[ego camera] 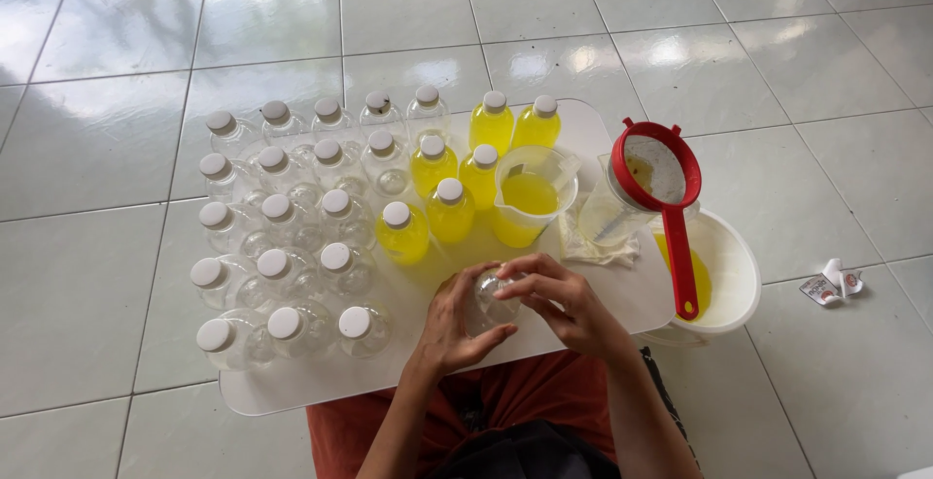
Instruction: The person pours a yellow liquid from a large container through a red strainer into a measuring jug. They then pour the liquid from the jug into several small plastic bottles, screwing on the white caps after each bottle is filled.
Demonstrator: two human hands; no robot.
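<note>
Farthest to my left on the white tray (pixel 292 392) stand the empty clear bottles (pixel 282 236), rows of them, all upright with white caps on. Next to them, toward the middle, come the filled bottles (pixel 452 178), seven that I can count, holding bright yellow liquid and capped the same way; they run from the far edge of the tray down toward my hands.

My left hand (pixel 449 328) wraps around the side of a small clear bottle (pixel 486 302) near the tray's near edge, just in front of my lap, fingers curled firmly on the glass. The bottle looks empty. It is tipped rather than upright, its long axis leaning up and toward me, with the top end under my right hand (pixel 564 299). That hand covers the bottle's mouth, fingertips closed on the top; I cannot tell whether a cap is under them.

Right of the filled bottles sits a clear measuring jug (pixel 530 197), partly full of yellow liquid, spout toward the left. Beside it a second clear container (pixel 607 217) carries a red-rimmed strainer (pixel 656 173), handle pointing at me. Farthest right, a white bowl (pixel 734 265) holds more yellow liquid, and a crumpled wrapper (pixel 834 283) lies on the floor tiles (pixel 97 275).
</note>
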